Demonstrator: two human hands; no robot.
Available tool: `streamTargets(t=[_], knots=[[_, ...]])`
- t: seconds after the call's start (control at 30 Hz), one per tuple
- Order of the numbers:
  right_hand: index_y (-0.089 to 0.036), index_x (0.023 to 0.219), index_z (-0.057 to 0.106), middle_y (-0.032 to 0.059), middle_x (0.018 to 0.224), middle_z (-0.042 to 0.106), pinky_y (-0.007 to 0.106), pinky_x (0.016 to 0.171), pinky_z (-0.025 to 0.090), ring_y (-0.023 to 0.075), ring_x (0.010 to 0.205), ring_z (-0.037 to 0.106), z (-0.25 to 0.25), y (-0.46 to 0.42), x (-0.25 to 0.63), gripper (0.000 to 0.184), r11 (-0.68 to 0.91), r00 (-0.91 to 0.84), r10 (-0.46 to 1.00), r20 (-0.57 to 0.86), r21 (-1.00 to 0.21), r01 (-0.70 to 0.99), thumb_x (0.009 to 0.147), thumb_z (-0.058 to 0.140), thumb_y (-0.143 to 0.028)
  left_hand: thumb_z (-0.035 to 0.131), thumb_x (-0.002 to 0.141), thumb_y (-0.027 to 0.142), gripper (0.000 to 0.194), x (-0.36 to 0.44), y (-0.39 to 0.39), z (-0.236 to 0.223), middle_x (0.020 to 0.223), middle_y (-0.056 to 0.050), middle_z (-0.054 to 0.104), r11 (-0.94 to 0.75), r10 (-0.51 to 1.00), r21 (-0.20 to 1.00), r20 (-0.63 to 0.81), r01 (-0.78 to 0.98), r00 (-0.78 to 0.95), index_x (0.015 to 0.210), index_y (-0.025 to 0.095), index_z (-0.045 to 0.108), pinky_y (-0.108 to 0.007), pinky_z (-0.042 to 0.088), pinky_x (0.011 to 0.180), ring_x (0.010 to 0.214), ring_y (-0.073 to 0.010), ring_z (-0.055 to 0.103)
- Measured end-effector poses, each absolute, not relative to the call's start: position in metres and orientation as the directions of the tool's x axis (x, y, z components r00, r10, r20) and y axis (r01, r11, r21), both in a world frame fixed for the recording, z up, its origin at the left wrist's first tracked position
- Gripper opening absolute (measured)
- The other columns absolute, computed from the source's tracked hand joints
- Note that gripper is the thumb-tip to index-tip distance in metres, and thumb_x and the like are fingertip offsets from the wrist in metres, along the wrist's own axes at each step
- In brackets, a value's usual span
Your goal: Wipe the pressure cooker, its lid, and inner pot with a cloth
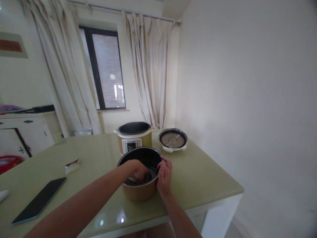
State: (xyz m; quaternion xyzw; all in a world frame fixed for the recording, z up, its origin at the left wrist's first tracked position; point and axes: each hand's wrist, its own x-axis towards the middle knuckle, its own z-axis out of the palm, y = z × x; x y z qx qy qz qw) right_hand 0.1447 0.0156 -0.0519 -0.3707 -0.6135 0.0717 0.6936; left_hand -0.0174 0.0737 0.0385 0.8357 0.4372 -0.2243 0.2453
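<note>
In front of me on the table is an inner cooker pot [140, 193] with a tan outside and a black inside. My left hand [140, 173] reaches down into it, fingers curled near the bottom. Something pale shows under those fingers, too blurred to name. At the pot's right side, my right hand [164, 172] grips the rim, fingers over the edge. Just behind stands the electric cooker body [146, 142], its top uncovered and its control panel facing me. To its right lies the round cooker lid [173, 140], inner side up.
A dark tablet [41, 200] lies on the left of the glossy green table [198, 180]. Beyond it is a small packet [72, 166], and a white item [3, 195] sits at the left edge. A wall [247, 99] runs along the table's right side.
</note>
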Motion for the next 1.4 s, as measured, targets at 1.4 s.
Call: streamTargets(t=[1.4], knots=[[-0.025,0.081,0.061,0.0053,0.103,0.069,0.047,0.092,0.035,0.027,0.105,0.055,-0.022,-0.003,0.141,0.017,0.699,-0.13,0.438,0.89,-0.246,0.672,0.097,0.056,-0.027,0.067,0.079,0.016,0.062,-0.055,0.06,0.058,0.146,-0.019,0.057,-0.431,0.901,-0.228,-0.062,0.873,0.429,0.139,0.03,0.063,-0.054,0.053,0.097,0.126,-0.0417,0.059]])
